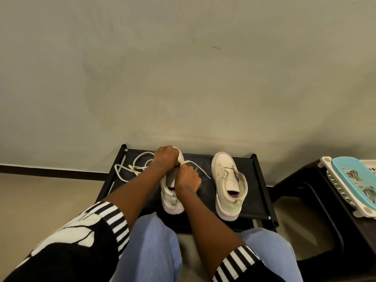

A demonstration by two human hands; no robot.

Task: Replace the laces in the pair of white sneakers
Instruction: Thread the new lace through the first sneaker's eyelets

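Black rack point(205, 200) | hands point(165, 157) point(188, 179) pinch lace point(144, 153), hiding left sneaker point(171, 198) | basket point(333, 181) right

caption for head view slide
Left hand and right hand work a lace into one sneaker on a rack, other sneaker beside it

Two white sneakers stand side by side: the left sneaker point(171, 198) under the hands and the right sneaker point(225, 180) on its own. Two hands are in view, the left hand point(165, 157) and the right hand point(188, 180). One black rack point(252, 200) bears both shoes. The lace point(134, 165) shows as two stretches, loops and a short end point(200, 169); whether that is one lace or two cannot be told. At the right are one black stool point(305, 180), one white basket point(333, 180) and one teal tray point(354, 174).
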